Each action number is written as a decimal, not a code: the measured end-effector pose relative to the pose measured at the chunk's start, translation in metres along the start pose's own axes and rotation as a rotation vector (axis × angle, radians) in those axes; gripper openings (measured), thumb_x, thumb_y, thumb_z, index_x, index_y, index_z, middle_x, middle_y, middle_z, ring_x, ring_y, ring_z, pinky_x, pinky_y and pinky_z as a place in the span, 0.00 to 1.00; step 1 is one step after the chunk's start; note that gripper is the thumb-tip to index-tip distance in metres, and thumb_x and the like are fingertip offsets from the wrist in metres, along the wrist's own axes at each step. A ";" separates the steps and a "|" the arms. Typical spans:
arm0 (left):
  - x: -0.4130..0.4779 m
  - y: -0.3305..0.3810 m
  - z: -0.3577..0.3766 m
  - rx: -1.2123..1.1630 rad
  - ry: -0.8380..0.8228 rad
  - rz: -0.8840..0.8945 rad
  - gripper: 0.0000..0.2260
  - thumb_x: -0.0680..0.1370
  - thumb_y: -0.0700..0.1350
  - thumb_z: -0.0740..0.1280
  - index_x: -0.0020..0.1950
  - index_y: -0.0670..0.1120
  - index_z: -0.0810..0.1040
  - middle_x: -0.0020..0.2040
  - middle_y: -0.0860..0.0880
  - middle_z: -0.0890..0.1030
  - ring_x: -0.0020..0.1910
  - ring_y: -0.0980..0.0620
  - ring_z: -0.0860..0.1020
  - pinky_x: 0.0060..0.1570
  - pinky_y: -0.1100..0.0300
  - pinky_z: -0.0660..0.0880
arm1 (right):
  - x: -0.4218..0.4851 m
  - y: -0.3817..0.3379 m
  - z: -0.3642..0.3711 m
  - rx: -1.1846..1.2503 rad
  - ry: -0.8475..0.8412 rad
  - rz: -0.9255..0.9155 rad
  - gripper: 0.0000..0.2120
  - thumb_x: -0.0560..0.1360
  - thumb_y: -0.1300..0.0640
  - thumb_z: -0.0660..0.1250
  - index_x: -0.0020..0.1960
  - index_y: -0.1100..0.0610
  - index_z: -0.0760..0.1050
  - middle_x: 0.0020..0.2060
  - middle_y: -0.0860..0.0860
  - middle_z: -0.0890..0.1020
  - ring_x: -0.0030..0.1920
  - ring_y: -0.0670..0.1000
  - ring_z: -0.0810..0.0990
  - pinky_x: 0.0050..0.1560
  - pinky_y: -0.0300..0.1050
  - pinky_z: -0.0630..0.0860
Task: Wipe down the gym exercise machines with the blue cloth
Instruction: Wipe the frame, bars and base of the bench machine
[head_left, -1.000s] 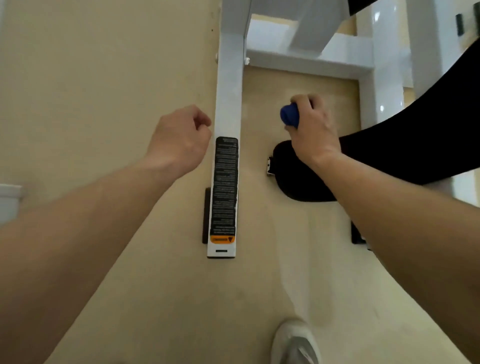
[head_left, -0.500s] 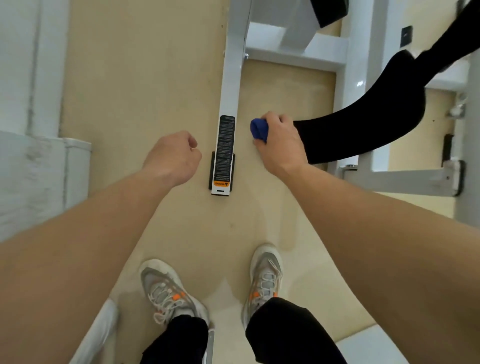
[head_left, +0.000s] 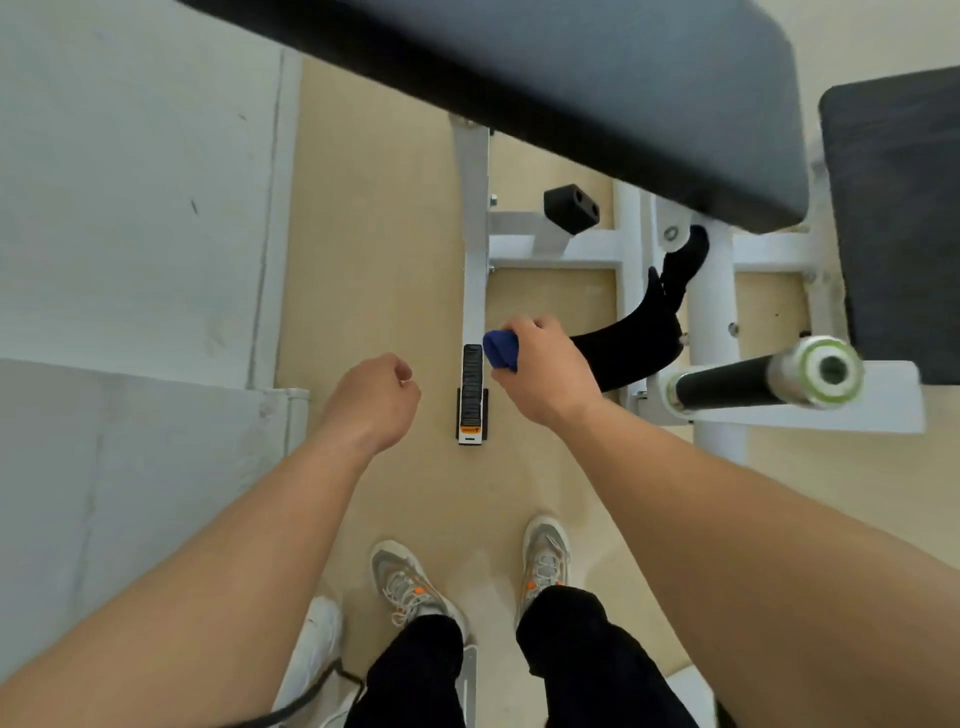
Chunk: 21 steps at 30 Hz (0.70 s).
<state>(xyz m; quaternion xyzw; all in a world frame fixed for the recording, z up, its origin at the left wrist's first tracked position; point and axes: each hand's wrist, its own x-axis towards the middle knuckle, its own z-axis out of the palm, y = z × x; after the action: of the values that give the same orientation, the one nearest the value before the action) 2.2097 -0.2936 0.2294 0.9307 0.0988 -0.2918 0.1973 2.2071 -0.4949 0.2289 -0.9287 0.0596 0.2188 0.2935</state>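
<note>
Two hands show in the head view. The right hand (head_left: 545, 374) has its fingers curled tight round the cloth (head_left: 501, 351), a blue wad that sticks out of the fist on the thumb side. The left hand (head_left: 371, 400) is a closed fist with nothing in it, held in the air a little to the left of the grip.

Just left of the grip, between the two hands, a white bar (head_left: 474, 260) lies on the tan floor (head_left: 374, 260) and runs away from the person. A black label (head_left: 471, 384) with an orange end sits on the bar's near end, right beside the cloth. I cannot tell if the cloth touches the bar.

Right of the grip, a black curved lever (head_left: 634, 348) comes out from behind the right hand and goes up to the white frame (head_left: 556, 249). Further right, a black roller (head_left: 727, 387) with a shiny end pokes out. Past the grip, a small black block (head_left: 571, 208) sits by the frame. A big dark pad (head_left: 571, 78) crosses the top and hides much of the frame. A pale wall (head_left: 130, 208) is far left of the grip. Near the body, two grey shoes (head_left: 405, 582) stand on the floor.

Half a second ago the big pad did not cross the top, and the roller was out of view. The right hand held the cloth beside the label just as now, and the left fist was closed then too.
</note>
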 end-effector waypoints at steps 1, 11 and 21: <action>-0.016 0.010 -0.016 -0.009 0.005 -0.004 0.14 0.80 0.46 0.61 0.65 0.47 0.77 0.63 0.47 0.79 0.61 0.45 0.76 0.60 0.55 0.71 | -0.014 -0.010 -0.023 0.007 0.001 -0.004 0.15 0.76 0.53 0.70 0.59 0.56 0.72 0.53 0.53 0.72 0.45 0.55 0.75 0.46 0.48 0.74; -0.165 0.115 -0.151 0.030 0.016 0.066 0.14 0.80 0.47 0.61 0.65 0.47 0.77 0.63 0.46 0.79 0.62 0.45 0.76 0.60 0.56 0.71 | -0.147 -0.080 -0.228 -0.029 0.007 -0.084 0.19 0.75 0.53 0.71 0.63 0.55 0.71 0.58 0.54 0.73 0.55 0.56 0.75 0.54 0.48 0.73; -0.253 0.198 -0.211 0.079 0.006 0.311 0.13 0.81 0.47 0.59 0.62 0.48 0.76 0.59 0.48 0.79 0.56 0.47 0.76 0.56 0.51 0.76 | -0.244 -0.068 -0.352 -0.109 0.136 0.107 0.17 0.73 0.54 0.71 0.60 0.55 0.73 0.55 0.54 0.74 0.51 0.57 0.77 0.52 0.51 0.77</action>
<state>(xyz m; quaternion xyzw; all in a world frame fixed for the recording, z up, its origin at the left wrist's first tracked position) 2.1698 -0.4000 0.5964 0.9426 -0.0577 -0.2587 0.2031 2.1356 -0.6444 0.6298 -0.9514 0.1170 0.1736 0.2257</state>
